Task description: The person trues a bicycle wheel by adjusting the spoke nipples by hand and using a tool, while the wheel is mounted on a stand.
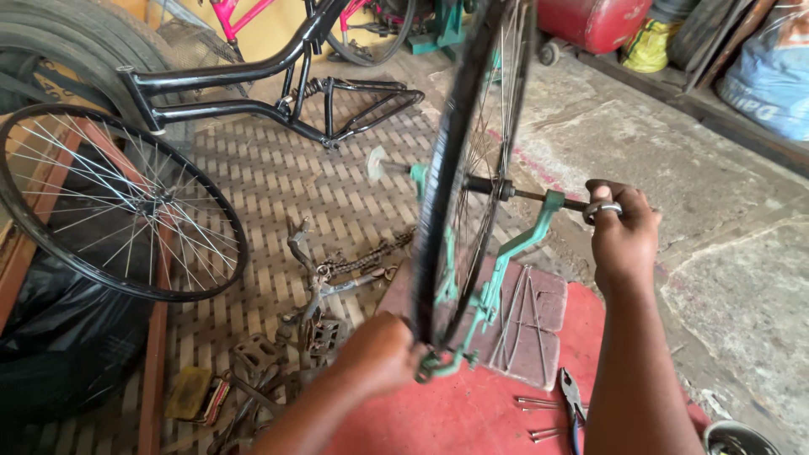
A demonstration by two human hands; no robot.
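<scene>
Both hands work at a bicycle wheel standing upright in a green truing stand. Left hand is curled closed around the tyre at the bottom of the wheel, just beside the stand's base. Right hand is closed on a metal spanner at the end of the axle. Stand and wheel rest on a red mat on the floor, with loose spokes and pliers lying near. Another spoked wheel and a black bicycle frame sit well apart on the left.

Two bicycle wheels are seen: a mounted wheel and a loose wheel. One black frame, one pliers and two hands are counted.
</scene>
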